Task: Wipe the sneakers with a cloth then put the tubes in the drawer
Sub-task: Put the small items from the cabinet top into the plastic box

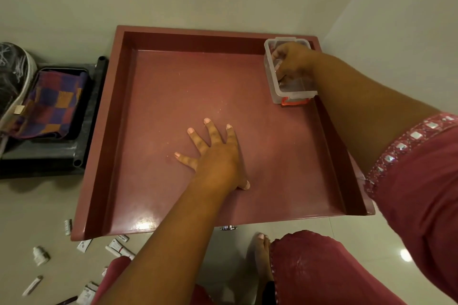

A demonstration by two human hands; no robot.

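A wide maroon drawer (109, 131) stands pulled open over the floor. My left hand (215, 153) lies flat on its bottom with fingers spread. My right hand (291, 62) reaches into a clear plastic box (292, 95) in the drawer's far right corner; its fingers are curled inside, and what they hold is hidden. Several white tubes (120, 249) lie scattered on the floor by the drawer's near left corner. A black sneaker (12, 77) and a checked cloth (52, 104) sit at the far left.
The sneaker and cloth rest on a black tray-like stand (84, 146) left of the drawer. A small white bottle (41, 255) lies among the tubes. My bare foot (262, 255) and maroon clothing fill the lower right. Pale walls close in behind and to the right.
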